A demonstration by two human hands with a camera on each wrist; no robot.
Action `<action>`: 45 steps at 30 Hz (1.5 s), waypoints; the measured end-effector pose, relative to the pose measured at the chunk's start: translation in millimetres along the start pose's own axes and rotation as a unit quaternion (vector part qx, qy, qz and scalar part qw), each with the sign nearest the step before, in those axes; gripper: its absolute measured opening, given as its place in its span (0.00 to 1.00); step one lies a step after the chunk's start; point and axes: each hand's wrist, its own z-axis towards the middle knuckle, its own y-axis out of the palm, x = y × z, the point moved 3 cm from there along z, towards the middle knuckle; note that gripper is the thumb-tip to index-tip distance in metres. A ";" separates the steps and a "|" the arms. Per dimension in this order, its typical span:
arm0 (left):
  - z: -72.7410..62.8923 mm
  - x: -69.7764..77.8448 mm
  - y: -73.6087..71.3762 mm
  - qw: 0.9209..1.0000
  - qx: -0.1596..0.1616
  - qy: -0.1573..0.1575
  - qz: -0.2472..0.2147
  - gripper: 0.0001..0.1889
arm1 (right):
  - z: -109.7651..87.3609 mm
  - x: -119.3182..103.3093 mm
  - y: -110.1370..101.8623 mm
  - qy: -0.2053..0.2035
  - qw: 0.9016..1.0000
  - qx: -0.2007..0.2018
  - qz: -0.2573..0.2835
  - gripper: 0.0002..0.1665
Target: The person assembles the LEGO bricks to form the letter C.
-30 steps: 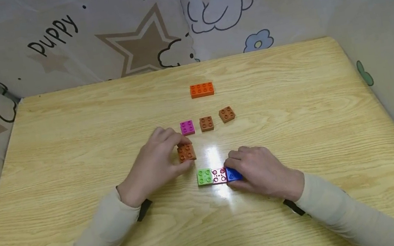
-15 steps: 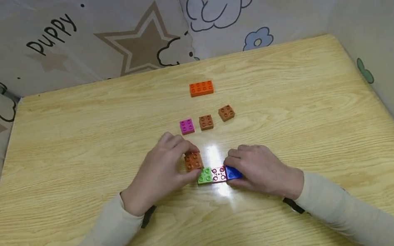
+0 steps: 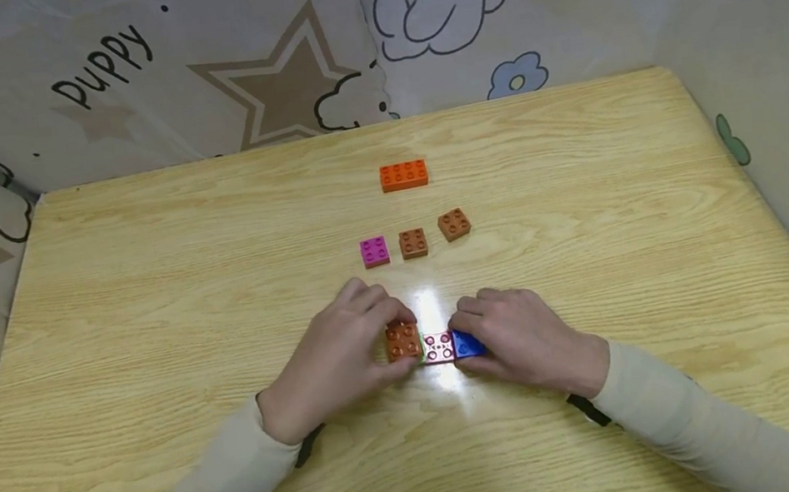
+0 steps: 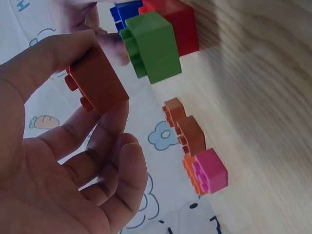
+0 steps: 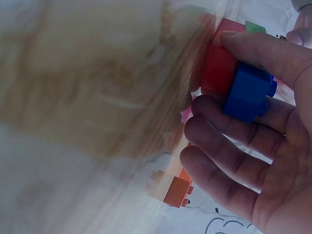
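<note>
One brown brick (image 3: 404, 342), pinched by the left hand (image 3: 340, 356), hung above the green brick (image 4: 158, 48) in an apparent stacking step, while the right hand (image 3: 529, 338) gripped the blue brick (image 3: 466, 343); the next move seemingly called for alignment, then downward pressure.

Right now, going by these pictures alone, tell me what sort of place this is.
Probably a children's play corner, or a booth decorated like one: studded toy bricks, a wood-grain table, and pale walls behind it printed with cartoon animals and the word Puppy.
</note>
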 end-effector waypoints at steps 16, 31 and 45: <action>-1.3 0.4 11.6 1.000 -0.011 -0.003 0.019 0.22 | 0.3 0.1 1.0 -0.007 1.000 0.006 0.003 0.17; 3.2 5.7 13.9 0.999 -0.009 -0.006 0.040 0.21 | 0.4 0.6 0.4 0.001 1.000 -0.001 0.004 0.18; 5.2 5.7 14.7 0.999 -0.011 -0.008 0.041 0.21 | 0.7 0.6 0.0 0.009 1.000 -0.007 0.006 0.18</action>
